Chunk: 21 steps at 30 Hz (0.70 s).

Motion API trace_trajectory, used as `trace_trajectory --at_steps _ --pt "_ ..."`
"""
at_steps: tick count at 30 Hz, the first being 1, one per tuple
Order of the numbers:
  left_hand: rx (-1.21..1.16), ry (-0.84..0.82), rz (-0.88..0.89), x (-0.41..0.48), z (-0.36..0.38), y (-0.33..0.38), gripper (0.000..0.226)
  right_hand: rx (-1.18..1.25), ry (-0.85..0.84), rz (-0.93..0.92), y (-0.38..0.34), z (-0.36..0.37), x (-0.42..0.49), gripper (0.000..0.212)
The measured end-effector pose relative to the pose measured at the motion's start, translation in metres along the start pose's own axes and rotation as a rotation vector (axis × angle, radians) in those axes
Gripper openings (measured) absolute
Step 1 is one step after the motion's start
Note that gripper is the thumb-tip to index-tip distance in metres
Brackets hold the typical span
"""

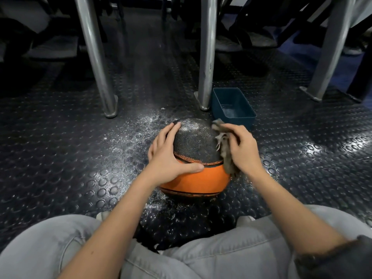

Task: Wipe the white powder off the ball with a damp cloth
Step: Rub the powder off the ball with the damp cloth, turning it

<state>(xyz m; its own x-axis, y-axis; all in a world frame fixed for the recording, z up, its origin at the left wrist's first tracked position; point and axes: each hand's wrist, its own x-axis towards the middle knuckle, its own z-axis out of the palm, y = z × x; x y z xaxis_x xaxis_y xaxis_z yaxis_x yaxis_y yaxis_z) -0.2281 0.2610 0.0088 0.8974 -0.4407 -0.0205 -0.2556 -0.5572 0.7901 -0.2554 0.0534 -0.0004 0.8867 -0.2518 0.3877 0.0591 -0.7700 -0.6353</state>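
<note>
orange and black rubber: one ball, resting on the dark studded floor just ahead of a seated person's knees in pale grey trousers. white powder dusted the ball's black upper panel, thickest toward the far side; more of it lay scattered on the floor round the ball. left hand: grip spread, fingers laid flat over the ball's left side, thumb stretched across the near seam. right hand: grip curled round a frayed grey-brown cloth, pressing it against the ball's right side, with loose threads trailing over the black panel. one blue rectangular tub, on the floor just beyond the ball and to its right, a wet sheen in its bottom. two metal legs stood behind, the nearer one just beside the tub's left wall.
</note>
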Motion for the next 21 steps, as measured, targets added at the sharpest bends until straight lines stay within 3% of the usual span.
trace_trajectory --at_steps 2,4,7,10,12,14,16,17,19,21 --pt "0.009 0.009 0.000 0.000 0.003 0.001 0.126 0.083 -0.006 0.215 0.009 0.001 0.005 0.033" --pt "0.024 0.039 -0.001 0.001 0.005 0.001 0.125 0.050 0.024 0.203 0.001 0.004 0.000 0.033" --pt "0.007 0.052 -0.008 0.000 0.003 -0.003 0.127 -0.035 0.097 -0.072 -0.028 0.012 -0.019 0.032" --pt "-0.031 0.052 -0.006 0.001 -0.001 -0.005 0.126 -0.127 0.068 -0.353 -0.027 0.011 -0.021 0.032" --pt "-0.032 0.042 0.000 0.002 -0.001 -0.004 0.127 -0.055 0.051 -0.221 -0.009 0.008 -0.009 0.033" --pt "-0.020 0.032 0.004 0.002 0.001 -0.002 0.128 0.096 0.069 0.063 0.003 0.006 0.002 0.032" --pt "-0.017 0.031 0.007 0.003 0.001 -0.001 0.123 0.156 0.198 0.230 0.004 -0.001 0.009 0.031" --pt "-0.016 0.034 0.006 0.003 0.003 0.000 0.122 0.161 0.300 0.227 -0.002 -0.008 0.009 0.031" --pt "-0.016 0.042 -0.001 0.004 0.003 -0.003 0.123 0.171 0.470 0.027 -0.020 -0.019 0.010 0.032" --pt "-0.018 0.054 -0.005 0.007 0.002 -0.005 0.121 0.129 0.450 -0.193 -0.032 -0.018 -0.001 0.032"
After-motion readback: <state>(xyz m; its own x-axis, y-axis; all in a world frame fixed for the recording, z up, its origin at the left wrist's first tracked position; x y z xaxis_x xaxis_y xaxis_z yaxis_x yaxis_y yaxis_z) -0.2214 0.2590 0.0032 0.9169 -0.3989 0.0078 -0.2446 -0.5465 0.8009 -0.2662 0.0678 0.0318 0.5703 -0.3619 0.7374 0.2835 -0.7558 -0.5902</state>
